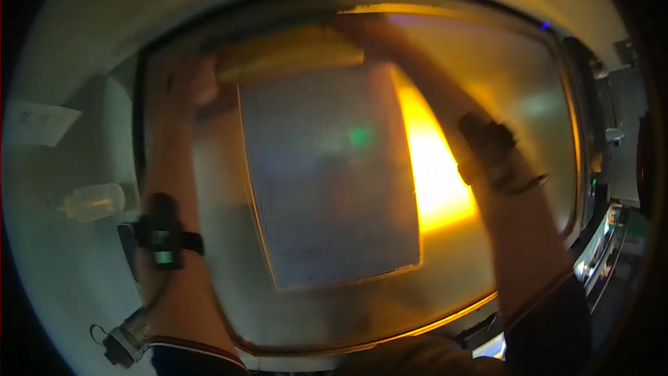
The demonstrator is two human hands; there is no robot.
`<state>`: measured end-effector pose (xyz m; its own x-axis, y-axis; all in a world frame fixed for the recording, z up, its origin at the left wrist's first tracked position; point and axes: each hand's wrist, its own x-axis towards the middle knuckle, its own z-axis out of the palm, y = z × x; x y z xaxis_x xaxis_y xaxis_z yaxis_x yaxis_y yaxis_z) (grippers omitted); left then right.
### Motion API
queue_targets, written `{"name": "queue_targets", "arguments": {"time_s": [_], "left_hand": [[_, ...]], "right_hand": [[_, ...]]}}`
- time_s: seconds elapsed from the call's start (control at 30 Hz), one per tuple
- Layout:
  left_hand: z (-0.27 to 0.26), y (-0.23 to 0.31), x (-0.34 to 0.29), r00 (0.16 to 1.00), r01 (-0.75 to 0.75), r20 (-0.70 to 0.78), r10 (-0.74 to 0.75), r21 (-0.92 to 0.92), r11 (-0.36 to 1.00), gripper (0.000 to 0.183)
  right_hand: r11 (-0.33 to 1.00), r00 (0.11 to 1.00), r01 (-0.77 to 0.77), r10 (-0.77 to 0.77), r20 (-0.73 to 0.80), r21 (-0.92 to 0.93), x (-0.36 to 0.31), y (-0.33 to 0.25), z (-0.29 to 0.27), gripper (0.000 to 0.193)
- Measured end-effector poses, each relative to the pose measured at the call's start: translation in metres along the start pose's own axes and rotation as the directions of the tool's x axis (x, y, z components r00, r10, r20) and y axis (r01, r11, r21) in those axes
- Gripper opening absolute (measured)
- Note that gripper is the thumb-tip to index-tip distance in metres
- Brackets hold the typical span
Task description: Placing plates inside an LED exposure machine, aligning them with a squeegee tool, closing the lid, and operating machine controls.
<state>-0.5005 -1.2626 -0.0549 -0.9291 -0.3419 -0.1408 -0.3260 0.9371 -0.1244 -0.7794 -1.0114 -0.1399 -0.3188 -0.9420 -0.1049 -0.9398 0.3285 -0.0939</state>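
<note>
A dark grey rectangular sheet (327, 174) lies on a framed, glass-like panel (229, 264), with thin orange lines along its edges. Across its far edge runs a long yellow strip (289, 54), which looks curled or rolled; motion blur hides its exact kind. My left hand (193, 80) is at the strip's left end, its fingers smeared but seemingly closed around it. At the other end, my right hand (365, 36) appears to grip the strip, the fingers partly lost in shadow. Each wrist carries a strapped dark device.
Bright yellow light (438, 174) glows through the panel, right of the sheet. A dark rim (142, 97) surrounds the panel. Left of it are a translucent bottle (96, 202) lying on its side and a white paper (45, 124). Equipment and cables (605, 237) line the right side.
</note>
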Motion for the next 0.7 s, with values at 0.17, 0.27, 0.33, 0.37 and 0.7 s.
{"name": "queue_targets", "arguments": {"time_s": [0.17,0.27,0.33,0.37,0.7], "left_hand": [[0.046,0.002,-0.097,0.959,-0.009,-0.265,-0.096,-0.367,0.93,0.046],[0.011,0.075,-0.185,0.988,0.036,-0.09,-0.123,-0.647,0.762,0.032],[0.022,0.099,-0.259,0.979,0.158,0.203,-0.032,-0.643,0.75,0.045],[0.045,0.106,-0.313,0.933,0.353,0.343,-0.107,-0.816,0.457,0.056],[0.029,0.196,-0.489,0.951,-0.207,0.16,0.264,-0.302,0.93,0.082]], "right_hand": [[0.993,0.987,-0.072,0.057,-0.152,-0.093,-0.11,-0.122,-0.01,0.066],[0.99,0.992,-0.088,0.078,-0.102,-0.107,-0.219,-0.161,-0.021,0.086],[1.0,0.99,0.003,-0.001,-0.138,0.013,-0.306,-0.199,-0.014,0.064],[0.952,0.996,0.04,-0.012,-0.094,0.304,-0.354,-0.228,-0.018,0.058],[0.989,0.998,0.048,-0.054,0.038,0.142,-0.541,-0.298,-0.016,0.06]]}}
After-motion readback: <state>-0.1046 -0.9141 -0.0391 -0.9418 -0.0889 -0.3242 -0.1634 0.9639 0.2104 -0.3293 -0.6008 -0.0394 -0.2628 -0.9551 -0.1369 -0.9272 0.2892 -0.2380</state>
